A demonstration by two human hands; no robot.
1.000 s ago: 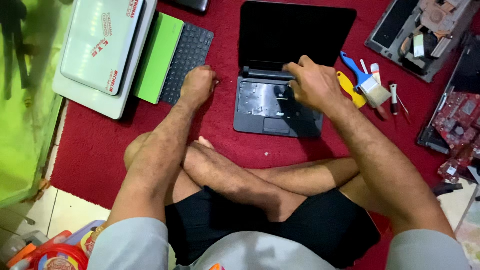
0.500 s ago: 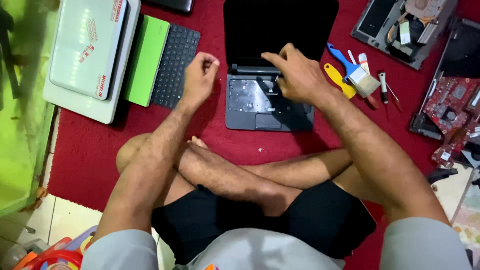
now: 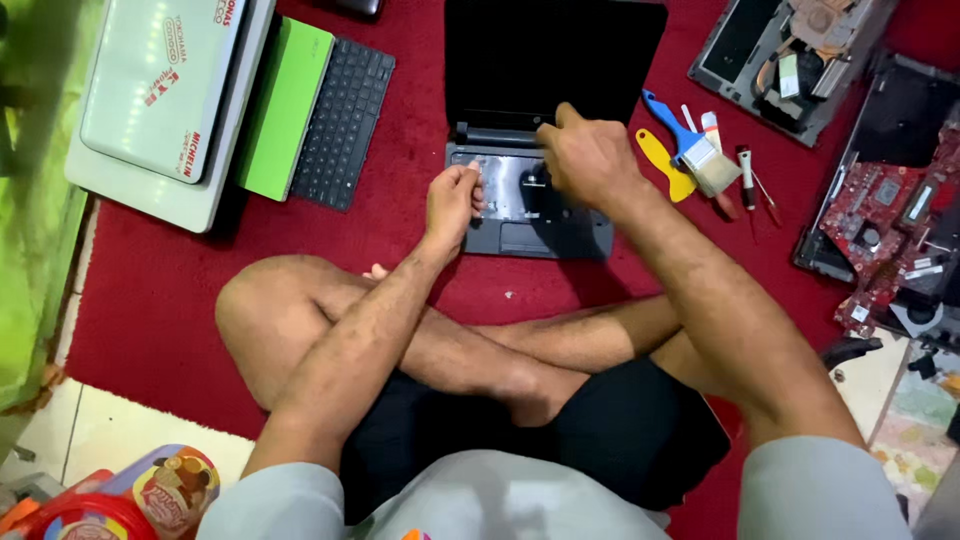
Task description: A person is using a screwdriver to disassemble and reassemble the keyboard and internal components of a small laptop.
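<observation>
Both hands on the laptop (image 3: 530, 200) — open on the red carpet (image 3: 150, 290).
Left hand (image 3: 452, 203) curled shut at its left edge; right hand (image 3: 590, 160) over the base, grip impossible to tell — brush (image 3: 695, 145) just right.

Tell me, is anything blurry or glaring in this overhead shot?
Head view: the right hand is slightly motion-blurred over the open laptop; a soft sheen shows on its bare deck; the green wall at left is out of focus; the tools look sharp.
</observation>
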